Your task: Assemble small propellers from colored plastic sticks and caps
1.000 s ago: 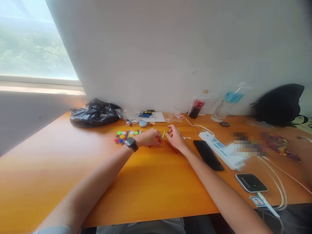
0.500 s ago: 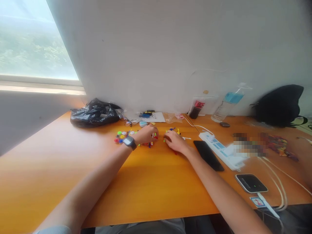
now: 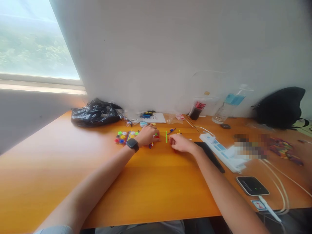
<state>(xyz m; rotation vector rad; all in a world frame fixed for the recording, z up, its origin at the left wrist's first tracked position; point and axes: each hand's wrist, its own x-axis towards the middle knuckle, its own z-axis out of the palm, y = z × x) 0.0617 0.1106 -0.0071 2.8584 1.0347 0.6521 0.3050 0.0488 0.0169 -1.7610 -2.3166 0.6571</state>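
My left hand (image 3: 148, 135) curves over a cluster of small coloured plastic pieces (image 3: 151, 145), thumb and fingers apart, with red and green bits (image 3: 157, 136) showing between them. A little to the right, my right hand (image 3: 180, 143) rests low on the table with its fingers curled in; what they hold, if anything, is hidden. Between the hands lies a yellow-green plastic stick (image 3: 166, 136). Just beyond the right hand are a blue piece (image 3: 172, 130) and a yellow piece (image 3: 179, 131). Round coloured plastic pieces (image 3: 122, 136) sit left of my left hand.
A black plastic bag (image 3: 95, 113) lies at the back left. Paper (image 3: 158, 117) is by the wall. On the right are a dark phone (image 3: 211, 157), a white power strip (image 3: 220, 151), a tilted water bottle (image 3: 224, 109), cables (image 3: 278, 182) and a black-topped device (image 3: 253, 186).
My right hand has moved slightly right and its fingers have curled in. The yellow-green stick now shows uncovered to its left. My left hand stays over the cluster.
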